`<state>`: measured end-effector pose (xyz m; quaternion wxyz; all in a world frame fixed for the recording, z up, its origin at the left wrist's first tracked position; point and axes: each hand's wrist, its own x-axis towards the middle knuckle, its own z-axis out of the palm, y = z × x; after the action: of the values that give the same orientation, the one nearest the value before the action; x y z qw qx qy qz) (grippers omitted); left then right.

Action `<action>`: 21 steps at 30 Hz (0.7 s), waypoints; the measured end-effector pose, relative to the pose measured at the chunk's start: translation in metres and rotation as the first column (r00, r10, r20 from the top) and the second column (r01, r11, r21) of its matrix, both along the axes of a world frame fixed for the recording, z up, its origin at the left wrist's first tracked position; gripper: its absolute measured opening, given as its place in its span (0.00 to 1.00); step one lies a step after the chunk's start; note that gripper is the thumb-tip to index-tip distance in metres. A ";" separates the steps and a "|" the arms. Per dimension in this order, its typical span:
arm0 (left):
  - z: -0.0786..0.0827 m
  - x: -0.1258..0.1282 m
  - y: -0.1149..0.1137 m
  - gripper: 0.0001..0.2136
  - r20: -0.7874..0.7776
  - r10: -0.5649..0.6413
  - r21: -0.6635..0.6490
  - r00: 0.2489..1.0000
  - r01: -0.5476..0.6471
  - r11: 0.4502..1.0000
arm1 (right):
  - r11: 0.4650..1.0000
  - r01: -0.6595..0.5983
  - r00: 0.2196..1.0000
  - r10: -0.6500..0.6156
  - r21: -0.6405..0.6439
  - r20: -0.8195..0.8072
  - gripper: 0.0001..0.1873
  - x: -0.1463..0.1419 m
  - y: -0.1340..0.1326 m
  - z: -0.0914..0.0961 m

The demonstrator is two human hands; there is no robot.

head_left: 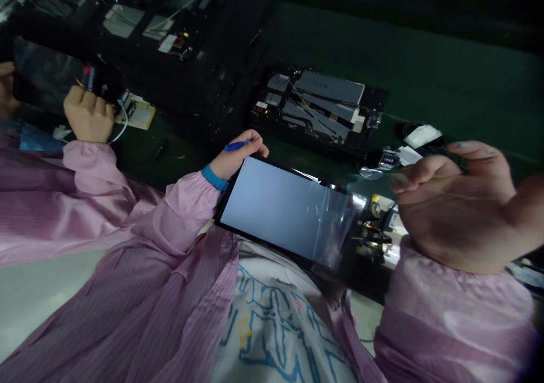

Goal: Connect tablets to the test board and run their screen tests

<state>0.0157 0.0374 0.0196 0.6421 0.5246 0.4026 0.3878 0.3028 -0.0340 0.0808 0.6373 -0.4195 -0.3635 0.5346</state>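
In the head view my left hand (241, 155) is closed around a slim blue pen-like tool (237, 145). A teal band circles that wrist. Just beside its fingers lies the upper left corner of a tablet (289, 210), whose lit screen is pale and blank. Clear film seems to cover the tablet's right part, with glare on it. My right hand (461, 207) is raised at the right, palm up, fingers apart and loosely bent, with nothing in it. Below and left of it, a bright fixture with yellow parts (380, 230) stands against the tablet's right end.
An opened tablet with bare inner parts (323, 108) lies on the green mat (446, 77). Stacked dark devices (182, 49) fill the upper left. A co-worker's hand (89, 114) is beside another tablet (46, 74) and a small wired board (138, 111). Cables with white tape (423, 136) lie at right.
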 end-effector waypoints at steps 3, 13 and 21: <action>0.001 0.000 0.000 0.22 -0.013 -0.006 -0.003 1.000 0.006 1.000 | 1.000 -0.003 1.000 0.003 0.010 0.003 0.22 -0.001 -0.001 0.000; 0.001 -0.001 -0.001 0.22 -0.007 -0.012 -0.017 1.000 0.012 1.000 | 0.997 -0.074 0.997 0.074 0.027 0.028 0.21 -0.001 -0.002 -0.006; 0.000 -0.001 0.000 0.22 0.009 -0.007 -0.032 1.000 0.007 0.999 | 0.951 -0.298 0.950 0.287 0.082 0.124 0.21 -0.019 -0.027 -0.005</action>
<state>0.0152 0.0372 0.0199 0.6536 0.5139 0.4042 0.3813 0.2840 -0.0609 0.0754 0.5502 -0.3574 -0.4825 0.5803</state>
